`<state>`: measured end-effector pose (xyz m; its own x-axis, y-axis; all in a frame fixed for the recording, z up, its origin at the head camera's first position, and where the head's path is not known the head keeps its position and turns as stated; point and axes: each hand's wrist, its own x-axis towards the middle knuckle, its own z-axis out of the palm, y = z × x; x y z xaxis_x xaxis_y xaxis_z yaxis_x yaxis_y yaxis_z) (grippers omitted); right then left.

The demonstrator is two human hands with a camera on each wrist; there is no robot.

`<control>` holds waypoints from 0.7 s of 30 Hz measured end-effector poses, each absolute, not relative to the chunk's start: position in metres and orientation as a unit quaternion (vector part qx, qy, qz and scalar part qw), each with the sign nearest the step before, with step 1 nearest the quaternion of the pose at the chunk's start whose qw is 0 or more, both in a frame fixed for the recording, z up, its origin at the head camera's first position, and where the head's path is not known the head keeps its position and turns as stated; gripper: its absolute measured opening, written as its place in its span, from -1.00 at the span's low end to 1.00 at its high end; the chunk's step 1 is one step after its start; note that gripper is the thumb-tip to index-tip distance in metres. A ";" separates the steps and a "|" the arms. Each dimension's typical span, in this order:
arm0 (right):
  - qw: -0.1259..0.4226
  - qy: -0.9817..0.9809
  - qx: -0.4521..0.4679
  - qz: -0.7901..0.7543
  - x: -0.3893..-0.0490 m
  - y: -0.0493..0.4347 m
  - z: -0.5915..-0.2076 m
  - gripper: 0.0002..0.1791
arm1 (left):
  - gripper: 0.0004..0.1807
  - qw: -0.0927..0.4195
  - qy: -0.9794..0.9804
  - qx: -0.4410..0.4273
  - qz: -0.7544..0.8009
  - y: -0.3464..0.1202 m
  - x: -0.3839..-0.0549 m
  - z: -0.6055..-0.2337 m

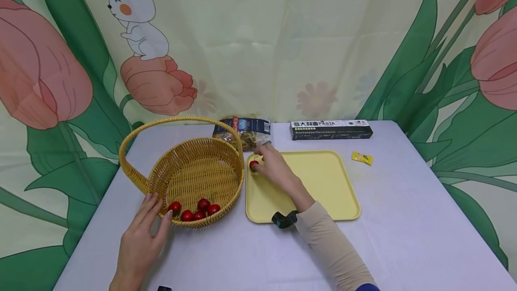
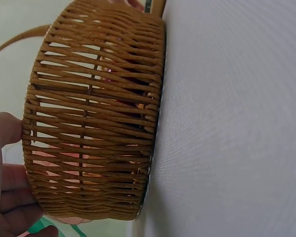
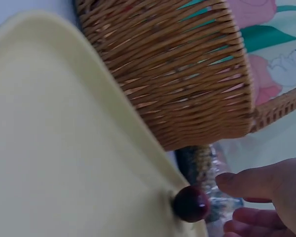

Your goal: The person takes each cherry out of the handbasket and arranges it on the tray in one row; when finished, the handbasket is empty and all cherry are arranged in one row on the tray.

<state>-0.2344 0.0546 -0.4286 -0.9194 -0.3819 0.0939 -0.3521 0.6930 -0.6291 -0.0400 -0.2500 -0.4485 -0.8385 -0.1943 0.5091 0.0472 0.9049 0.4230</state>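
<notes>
A round wicker basket (image 1: 194,165) with a tall handle stands on the table, with several red cherries (image 1: 203,204) lying at its near side. My left hand (image 1: 139,239) touches the basket's near-left rim with long, extended fingers; in the left wrist view the thumb (image 2: 7,127) meets the rim too. One more cherry (image 3: 191,203) sits in the upper left corner of the yellow tray (image 1: 303,187). Around that cherry my right hand (image 1: 276,169) reaches with thumb and fingers apart. The right wrist view shows a gap between the thumb (image 3: 232,181) and the cherry.
Behind the basket and tray lie a bag of pasta (image 1: 252,134) and a dark pasta box (image 1: 331,130). A small yellow packet (image 1: 362,158) is to the right of the tray. The basket handle (image 1: 177,120) arches over toward the back, and a printed curtain (image 1: 250,48) hangs behind the table.
</notes>
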 end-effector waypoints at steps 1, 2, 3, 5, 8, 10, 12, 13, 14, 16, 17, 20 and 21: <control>0.019 0.918 -0.200 -0.341 -0.234 0.055 -0.425 -0.55 | -0.46 0.284 -0.934 0.037 -0.216 -0.250 -0.040 -0.448; 0.015 0.917 -0.201 -0.345 -0.233 0.056 -0.421 -0.54 | -0.46 0.284 -0.933 0.037 -0.216 -0.250 -0.040 -0.448; 0.011 0.916 -0.201 -0.348 -0.231 0.057 -0.418 -0.53 | -0.46 0.284 -0.934 0.036 -0.215 -0.250 -0.040 -0.448; 0.001 0.913 -0.203 -0.354 -0.229 0.058 -0.410 -0.53 | -0.46 0.283 -0.934 0.036 -0.215 -0.250 -0.040 -0.448; -0.017 0.907 -0.206 -0.367 -0.224 0.060 -0.399 -0.53 | -0.46 0.280 -0.935 0.038 -0.214 -0.251 -0.040 -0.448; -0.033 0.902 -0.211 -0.374 -0.221 0.060 -0.393 -0.54 | -0.46 0.278 -0.936 0.039 -0.212 -0.251 -0.040 -0.447; -0.051 0.899 -0.218 -0.377 -0.218 0.060 -0.387 -0.55 | -0.45 0.279 -0.936 0.040 -0.211 -0.250 -0.040 -0.447; -0.058 0.897 -0.221 -0.378 -0.216 0.060 -0.384 -0.56 | -0.45 0.279 -0.936 0.040 -0.210 -0.250 -0.040 -0.447; -0.066 0.895 -0.226 -0.378 -0.215 0.060 -0.382 -0.56 | -0.45 0.280 -0.936 0.040 -0.210 -0.250 -0.040 -0.447; -0.079 0.892 -0.233 -0.380 -0.211 0.060 -0.377 -0.57 | -0.45 0.281 -0.936 0.039 -0.210 -0.250 -0.040 -0.448; -0.084 0.889 -0.237 -0.382 -0.208 0.060 -0.374 -0.57 | -0.45 0.282 -0.935 0.038 -0.211 -0.250 -0.040 -0.448; -0.099 0.880 -0.250 -0.392 -0.201 0.059 -0.366 -0.59 | -0.45 0.286 -0.934 0.032 -0.213 -0.250 -0.040 -0.449; -0.106 0.876 -0.256 -0.395 -0.198 0.059 -0.363 -0.59 | -0.45 0.288 -0.933 0.030 -0.214 -0.250 -0.041 -0.450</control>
<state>-0.1979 0.0589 -0.3635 -0.8469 -0.3649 0.3867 -0.5315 0.5578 -0.6375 -0.0405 -0.2502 -0.4496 -0.8327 -0.1783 0.5243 0.0678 0.9068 0.4161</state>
